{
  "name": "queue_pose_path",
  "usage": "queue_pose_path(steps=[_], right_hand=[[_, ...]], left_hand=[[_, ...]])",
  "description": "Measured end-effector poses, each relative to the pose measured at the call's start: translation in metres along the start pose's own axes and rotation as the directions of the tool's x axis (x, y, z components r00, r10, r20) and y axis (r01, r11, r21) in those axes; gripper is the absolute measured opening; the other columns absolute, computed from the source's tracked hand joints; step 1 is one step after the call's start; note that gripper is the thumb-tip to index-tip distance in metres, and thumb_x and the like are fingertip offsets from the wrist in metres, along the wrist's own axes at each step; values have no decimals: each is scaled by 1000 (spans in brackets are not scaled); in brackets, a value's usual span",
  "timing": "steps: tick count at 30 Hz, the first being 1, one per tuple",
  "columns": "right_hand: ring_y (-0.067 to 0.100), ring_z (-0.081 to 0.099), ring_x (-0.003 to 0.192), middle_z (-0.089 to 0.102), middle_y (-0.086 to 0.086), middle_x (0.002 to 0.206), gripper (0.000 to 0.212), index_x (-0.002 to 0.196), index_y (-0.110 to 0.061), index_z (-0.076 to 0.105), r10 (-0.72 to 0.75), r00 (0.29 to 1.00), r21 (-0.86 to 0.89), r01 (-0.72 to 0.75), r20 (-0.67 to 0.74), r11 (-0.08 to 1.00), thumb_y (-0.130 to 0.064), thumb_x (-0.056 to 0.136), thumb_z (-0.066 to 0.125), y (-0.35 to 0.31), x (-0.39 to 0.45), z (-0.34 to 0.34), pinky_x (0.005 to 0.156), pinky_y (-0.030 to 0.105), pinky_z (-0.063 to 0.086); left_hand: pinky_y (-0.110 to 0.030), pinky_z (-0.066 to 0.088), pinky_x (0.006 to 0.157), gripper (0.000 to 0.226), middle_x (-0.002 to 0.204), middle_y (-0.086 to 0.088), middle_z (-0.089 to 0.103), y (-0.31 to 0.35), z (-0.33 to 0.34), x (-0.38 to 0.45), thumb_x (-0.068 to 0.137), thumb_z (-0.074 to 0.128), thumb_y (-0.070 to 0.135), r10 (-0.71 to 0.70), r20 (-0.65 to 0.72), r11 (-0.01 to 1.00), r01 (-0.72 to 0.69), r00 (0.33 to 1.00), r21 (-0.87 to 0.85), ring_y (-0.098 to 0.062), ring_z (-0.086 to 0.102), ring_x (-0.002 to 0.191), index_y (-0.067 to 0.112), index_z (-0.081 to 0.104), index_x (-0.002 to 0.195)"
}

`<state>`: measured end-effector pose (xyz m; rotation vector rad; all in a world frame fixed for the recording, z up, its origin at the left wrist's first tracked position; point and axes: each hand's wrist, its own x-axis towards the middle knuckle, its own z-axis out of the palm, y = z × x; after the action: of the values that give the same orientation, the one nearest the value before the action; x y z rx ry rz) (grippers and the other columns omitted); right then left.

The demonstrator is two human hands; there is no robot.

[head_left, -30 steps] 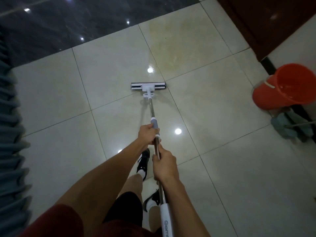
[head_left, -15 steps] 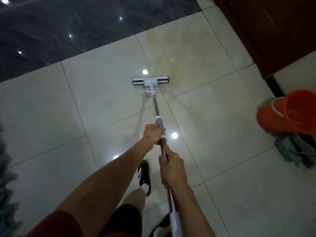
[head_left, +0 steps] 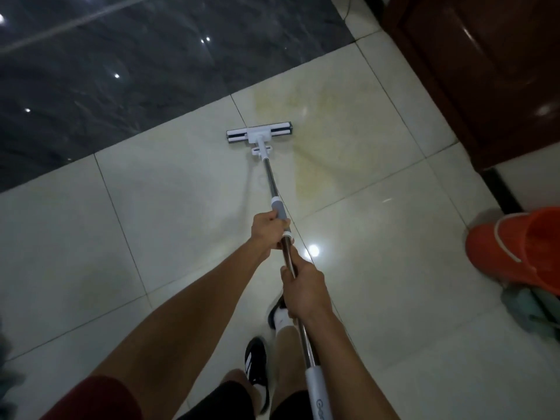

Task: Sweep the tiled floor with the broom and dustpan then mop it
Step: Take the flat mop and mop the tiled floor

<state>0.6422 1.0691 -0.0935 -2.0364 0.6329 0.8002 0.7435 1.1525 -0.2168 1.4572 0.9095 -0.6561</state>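
Observation:
A flat mop with a white and dark head [head_left: 259, 134] lies on the pale tiled floor [head_left: 169, 207], at the left edge of a yellowish wet patch [head_left: 315, 137]. Its metal pole [head_left: 270, 180] runs back toward me. My left hand [head_left: 268, 230] grips the pole at its grey collar. My right hand [head_left: 304, 287] grips the pole lower down, closer to my body. The white end grip [head_left: 316, 389] passes by my right forearm.
An orange bucket [head_left: 515, 253] stands at the right edge, with a bluish cloth mop [head_left: 527, 310] beside it. A dark wooden door [head_left: 472, 74] fills the upper right. A dark glossy surface [head_left: 121, 71] spans the top left. My feet in black shoes [head_left: 256, 359] are below.
The mop head has slid forward and right, up to the yellowish patch. I have stepped forward, so the bucket has dropped lower in view. Both hands keep their grip.

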Motion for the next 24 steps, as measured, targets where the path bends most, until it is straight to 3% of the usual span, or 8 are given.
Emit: queue_pose_path(steps=[3, 11, 15, 17, 19, 21, 24], right_hand=[[17, 67, 87, 69, 4, 102, 46, 150, -34, 40, -24, 1000, -42, 24, 13, 999, -25, 105, 47, -35, 44, -26, 80, 29, 56], [21, 68, 81, 68, 6, 97, 49, 151, -37, 38, -12, 998, -26, 13, 55, 1000, -25, 104, 46, -129, 142, -70, 76, 36, 59], [17, 66, 78, 67, 2, 99, 49, 151, -40, 36, -20, 999, -34, 21, 49, 999, -27, 105, 45, -184, 200, -78, 72, 31, 56], [20, 67, 82, 67, 3, 100, 51, 152, -42, 34, -26, 999, -27, 27, 43, 999, -27, 104, 45, -214, 233, -81, 73, 32, 57], [15, 65, 74, 64, -1, 94, 51, 152, -41, 34, -29, 999, -23, 30, 42, 999, -27, 104, 45, -242, 265, -81, 62, 27, 56], [11, 62, 63, 62, -4, 86, 50, 152, -42, 34, -34, 999, -15, 35, 34, 999, -27, 105, 45, -270, 294, -82, 46, 21, 49], [18, 63, 61, 65, 5, 93, 48, 151, -39, 37, -27, 999, 22, 27, 33, 999, -27, 105, 45, -303, 335, -88, 51, 30, 57]], left_hand=[[-49, 63, 58, 7, 86, -16, 70, 48, 13, 31, 87, 77, 7, 4, -19, 1000, -4, 1000, 22, -27, 69, 54, 12, 72, 86], [-39, 59, 52, 22, 88, -15, 69, 165, 30, 105, 88, 73, 2, 7, -30, 1000, -8, 1000, -29, -23, 66, 46, 4, 72, 110], [-49, 63, 59, 6, 83, -17, 69, 226, 29, 154, 89, 73, 4, 34, -62, 999, -36, 997, -30, -30, 67, 53, 10, 72, 91], [-52, 63, 64, 11, 82, -19, 69, 260, 27, 183, 90, 72, 4, 32, -60, 999, -33, 998, -25, -31, 66, 55, 11, 70, 83], [-50, 63, 63, 10, 83, -20, 68, 291, 23, 212, 90, 73, 4, 47, -67, 999, -48, 997, -18, -29, 66, 51, 9, 70, 82], [-50, 64, 63, 6, 89, -19, 69, 327, 20, 238, 90, 73, 5, 45, -67, 999, -47, 997, -21, -26, 67, 51, 7, 71, 96], [-45, 63, 59, 36, 105, -20, 68, 374, 17, 267, 92, 72, 5, 38, -27, 999, -38, 999, -32, -27, 68, 61, 5, 62, 127]])
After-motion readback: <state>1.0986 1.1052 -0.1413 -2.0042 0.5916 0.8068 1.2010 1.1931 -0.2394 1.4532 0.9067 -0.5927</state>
